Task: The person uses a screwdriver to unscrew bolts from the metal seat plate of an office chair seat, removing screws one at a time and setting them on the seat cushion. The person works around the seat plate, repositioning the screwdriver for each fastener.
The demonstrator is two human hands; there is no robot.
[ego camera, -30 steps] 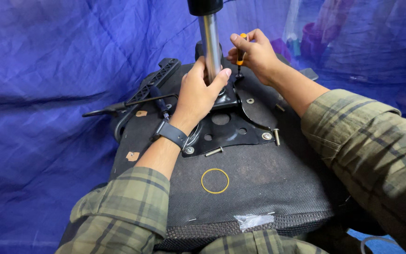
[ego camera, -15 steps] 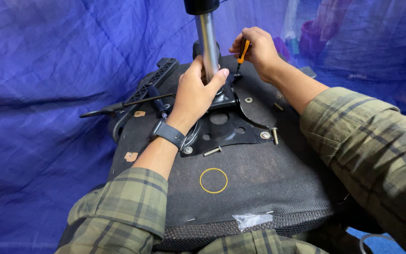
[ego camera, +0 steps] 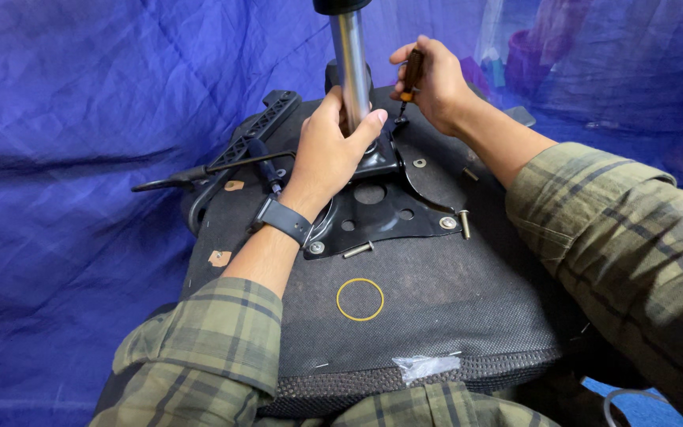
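Note:
An upturned black chair seat (ego camera: 436, 316) lies in front of me with a black metal mounting plate (ego camera: 381, 217) on it. A shiny metal cylinder column (ego camera: 351, 59) rises from the plate. My left hand (ego camera: 330, 150), with a dark watch at the wrist, grips the base of that column. My right hand (ego camera: 428, 83) holds a small screwdriver (ego camera: 411, 75) with a dark and orange handle, its tip down at the far corner of the plate. Two loose bolts (ego camera: 357, 250) (ego camera: 464, 224) lie by the plate's near edge.
A yellow rubber band (ego camera: 360, 299) lies on the seat fabric. A black lever rod (ego camera: 199, 170) and a ribbed black armrest part (ego camera: 258, 130) stick out at the left. Blue tarp (ego camera: 65, 158) covers the surroundings. A scrap of clear plastic (ego camera: 424, 365) sits at the near seat edge.
My right hand has turned the screwdriver more upright over the far corner of the plate. My left hand keeps its grip on the column.

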